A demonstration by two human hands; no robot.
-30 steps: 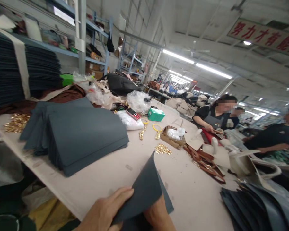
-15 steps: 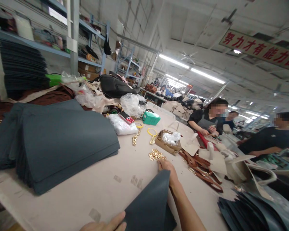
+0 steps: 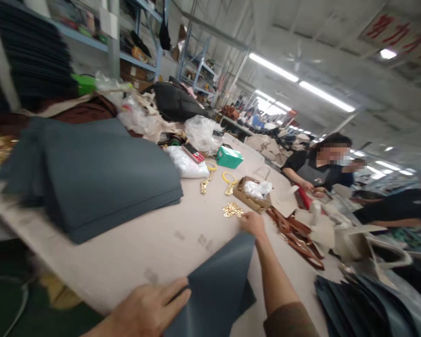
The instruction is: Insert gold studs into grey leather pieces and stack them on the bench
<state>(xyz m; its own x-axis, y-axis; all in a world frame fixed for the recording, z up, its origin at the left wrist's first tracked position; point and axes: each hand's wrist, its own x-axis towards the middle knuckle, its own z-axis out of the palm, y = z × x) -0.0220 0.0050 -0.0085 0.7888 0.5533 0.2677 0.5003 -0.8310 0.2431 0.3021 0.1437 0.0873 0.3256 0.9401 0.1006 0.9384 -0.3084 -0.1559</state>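
Observation:
My left hand (image 3: 154, 302) grips the left edge of a dark blue-grey leather sheet (image 3: 217, 285), which bends up off the table. Beyond the sheet's upper corner, my right hand (image 3: 252, 224) reaches to a small pile of gold metal pieces (image 3: 232, 209). Its fingers are drawn together at the pile's right edge, and what they pinch, if anything, is too small to make out. The sheet's corner lies against or just in front of my right wrist; which of these I cannot tell. Another dark corner shows beneath the sheet.
To the left lies a big stack of dark sheets (image 3: 112, 173); more sheets (image 3: 358, 304) lie lower right. A cardboard box (image 3: 247, 199), yellow tape rings (image 3: 229, 178), a green box (image 3: 229, 157) and brown straps (image 3: 298, 238) are on the table. A co-worker (image 3: 319, 164) works across it.
The view has shifted, so the table things sit higher and farther right. More of my left hand shows on the sheet. My right hand stays by the gold pile.

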